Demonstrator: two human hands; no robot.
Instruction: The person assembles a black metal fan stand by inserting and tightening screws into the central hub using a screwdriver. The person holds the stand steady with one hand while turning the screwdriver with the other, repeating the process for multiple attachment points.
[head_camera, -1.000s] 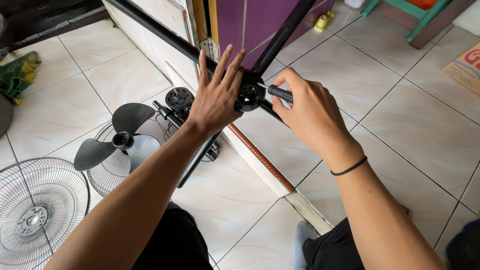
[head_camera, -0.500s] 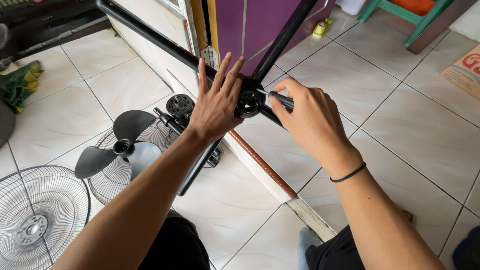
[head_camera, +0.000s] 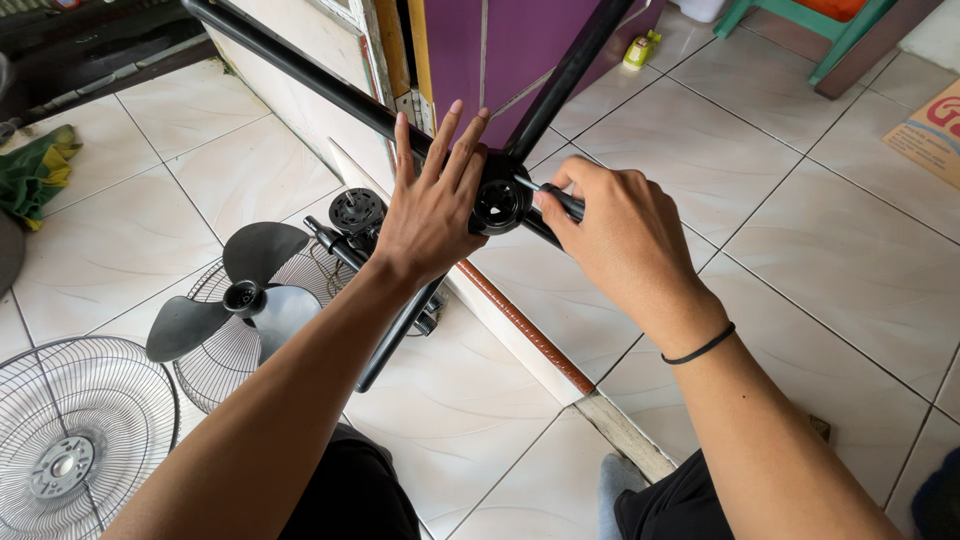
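**A:** Walk me across it, left to right.

**B:** Far left I see a round wire fan grille (head_camera: 65, 455) flat on the glossy tiled floor (head_camera: 830, 240). Next to it a dark plastic fan blade with 3 paddles (head_camera: 235, 295) rests on a second wire grille (head_camera: 215, 365). Just behind sits the black motor head (head_camera: 357, 212).

**A:** And the hands?

**B:** My left hand (head_camera: 432, 215) lies flat against the black cross-shaped fan base (head_camera: 500, 205), fingers spread and pointing up, palm bracing the round hub. My right hand (head_camera: 615, 245) is closed around a slim black tool (head_camera: 560, 203), thumb and fingertips pinching its shaft, the tip pointed at the hub's centre. I cannot tell what kind of bit it carries.

**A:** Where is the base?

**B:** Held up off the floor between both hands, its smooth tubular legs running out in 4 directions.

**A:** How far along?

**B:** I judge it as mid-way: blade, grilles and motor head already lie apart, while the hub fastening is not yet finished. A black band (head_camera: 700, 345) circles the right wrist; beyond lie a wooden threshold strip (head_camera: 525, 325) and a purple door (head_camera: 520, 45).
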